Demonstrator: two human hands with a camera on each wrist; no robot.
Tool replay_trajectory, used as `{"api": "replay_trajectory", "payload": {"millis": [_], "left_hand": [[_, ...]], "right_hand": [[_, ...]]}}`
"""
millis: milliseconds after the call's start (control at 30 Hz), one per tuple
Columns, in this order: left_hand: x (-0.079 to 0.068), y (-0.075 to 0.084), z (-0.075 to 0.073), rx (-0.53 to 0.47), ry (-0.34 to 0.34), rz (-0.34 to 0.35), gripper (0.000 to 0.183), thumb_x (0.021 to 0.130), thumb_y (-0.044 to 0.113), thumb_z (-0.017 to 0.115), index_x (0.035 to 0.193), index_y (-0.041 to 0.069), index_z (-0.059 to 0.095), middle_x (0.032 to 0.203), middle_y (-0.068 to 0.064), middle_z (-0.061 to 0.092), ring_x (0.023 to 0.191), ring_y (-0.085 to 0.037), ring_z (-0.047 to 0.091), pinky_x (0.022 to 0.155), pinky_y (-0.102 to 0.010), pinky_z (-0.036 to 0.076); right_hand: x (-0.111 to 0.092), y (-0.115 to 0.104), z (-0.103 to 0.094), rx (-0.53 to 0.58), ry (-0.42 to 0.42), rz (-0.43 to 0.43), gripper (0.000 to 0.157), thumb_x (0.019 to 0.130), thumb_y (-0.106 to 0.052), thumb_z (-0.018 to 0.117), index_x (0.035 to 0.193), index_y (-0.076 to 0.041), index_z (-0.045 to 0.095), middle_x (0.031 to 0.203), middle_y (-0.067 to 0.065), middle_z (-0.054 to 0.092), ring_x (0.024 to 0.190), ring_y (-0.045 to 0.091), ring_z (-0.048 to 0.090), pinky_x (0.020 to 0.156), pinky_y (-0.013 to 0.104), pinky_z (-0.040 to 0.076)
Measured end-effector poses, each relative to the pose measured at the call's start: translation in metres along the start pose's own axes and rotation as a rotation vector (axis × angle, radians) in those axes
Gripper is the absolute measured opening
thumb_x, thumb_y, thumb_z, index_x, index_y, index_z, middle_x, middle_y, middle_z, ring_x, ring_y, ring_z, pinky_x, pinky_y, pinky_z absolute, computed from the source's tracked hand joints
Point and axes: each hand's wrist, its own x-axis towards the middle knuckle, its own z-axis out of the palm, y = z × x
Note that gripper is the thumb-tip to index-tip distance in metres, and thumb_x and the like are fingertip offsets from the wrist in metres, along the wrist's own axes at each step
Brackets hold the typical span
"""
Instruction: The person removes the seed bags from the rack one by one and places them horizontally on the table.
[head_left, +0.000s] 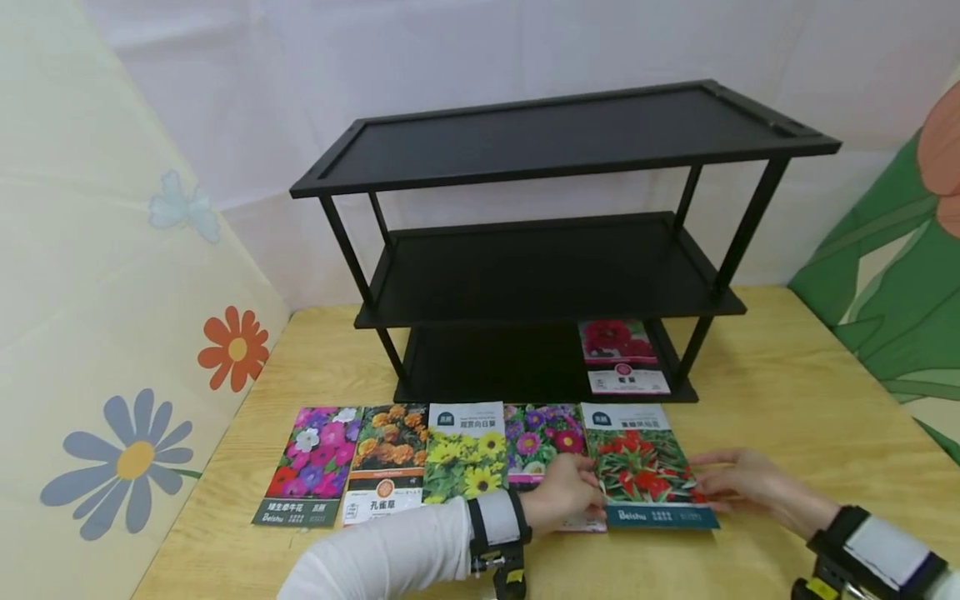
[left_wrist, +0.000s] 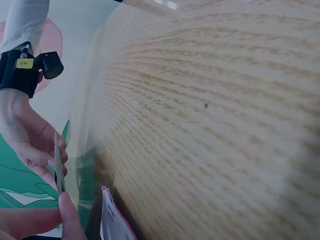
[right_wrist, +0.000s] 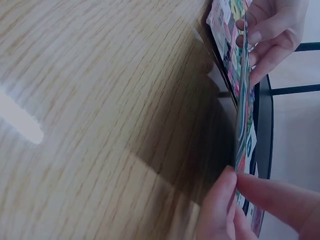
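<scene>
Both hands hold a seed packet (head_left: 645, 467) with red flowers and a dark teal band, one at each side edge. My left hand (head_left: 566, 493) pinches its left edge. Fingers and thumb of my right hand (head_left: 742, 483) pinch its right edge, which the right wrist view shows raised off the table. Under the left hand lies a seed packet (head_left: 534, 433) with pink and purple flowers, partly covered. Further left lie a yellow-flower packet (head_left: 467, 454), an orange marigold packet (head_left: 386, 450) and a pink-and-purple flower packet (head_left: 318, 458).
A black three-tier rack (head_left: 540, 267) stands behind the row of packets. On its bottom tier, at the right, lies a packet (head_left: 622, 358) with dark red flowers. Wood-grain table (head_left: 787, 375) surrounds it. Flower-patterned cloth (head_left: 135, 333) hangs at the left.
</scene>
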Motion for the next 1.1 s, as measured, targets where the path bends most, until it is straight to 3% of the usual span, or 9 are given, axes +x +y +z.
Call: {"api": "replay_trajectory", "payload": {"millis": [300, 433, 833, 967, 1100], "left_hand": [[0.0, -0.005, -0.005, 0.018, -0.016, 0.0, 0.052, 0.068, -0.017, 0.058, 0.118, -0.01, 0.047, 0.069, -0.004, 0.049, 0.047, -0.011, 0.049, 0.05, -0.026, 0.051], [0.0, -0.006, -0.011, 0.051, 0.012, 0.016, 0.052, 0.068, -0.015, 0.059, 0.119, -0.009, 0.048, 0.069, -0.003, 0.049, 0.047, -0.01, 0.049, 0.049, -0.025, 0.05], [0.001, -0.007, -0.006, 0.142, 0.016, 0.037, 0.052, 0.066, -0.016, 0.059, 0.117, -0.013, 0.048, 0.063, -0.002, 0.048, 0.045, -0.012, 0.052, 0.046, -0.024, 0.049], [0.002, -0.005, -0.003, 0.182, 0.006, 0.026, 0.051, 0.066, -0.015, 0.06, 0.116, -0.011, 0.049, 0.06, -0.001, 0.047, 0.044, -0.012, 0.052, 0.046, -0.024, 0.049], [0.002, -0.002, -0.002, 0.219, 0.007, 0.058, 0.051, 0.066, -0.015, 0.06, 0.116, -0.011, 0.05, 0.058, 0.0, 0.046, 0.045, -0.017, 0.055, 0.045, -0.024, 0.049]], "right_hand": [[-0.001, -0.001, 0.006, -0.011, -0.022, -0.041, 0.051, 0.079, 0.006, 0.054, 0.123, 0.02, 0.032, 0.08, 0.006, 0.061, 0.071, 0.016, 0.059, 0.066, 0.029, 0.051], [0.003, -0.006, 0.013, -0.043, -0.018, -0.065, 0.05, 0.08, 0.005, 0.054, 0.123, 0.02, 0.032, 0.08, 0.005, 0.061, 0.071, 0.014, 0.058, 0.065, 0.028, 0.051], [0.008, 0.001, 0.016, -0.061, 0.017, -0.004, 0.046, 0.078, 0.007, 0.055, 0.119, 0.019, 0.038, 0.076, 0.006, 0.06, 0.066, 0.014, 0.058, 0.061, 0.026, 0.051], [0.007, 0.004, 0.015, -0.045, 0.025, 0.021, 0.048, 0.079, 0.006, 0.054, 0.121, 0.019, 0.035, 0.078, 0.008, 0.059, 0.067, 0.014, 0.058, 0.063, 0.027, 0.051], [0.008, 0.007, 0.014, -0.023, 0.027, 0.01, 0.049, 0.079, 0.006, 0.054, 0.121, 0.019, 0.034, 0.078, 0.009, 0.06, 0.067, 0.015, 0.058, 0.062, 0.027, 0.052]]}}
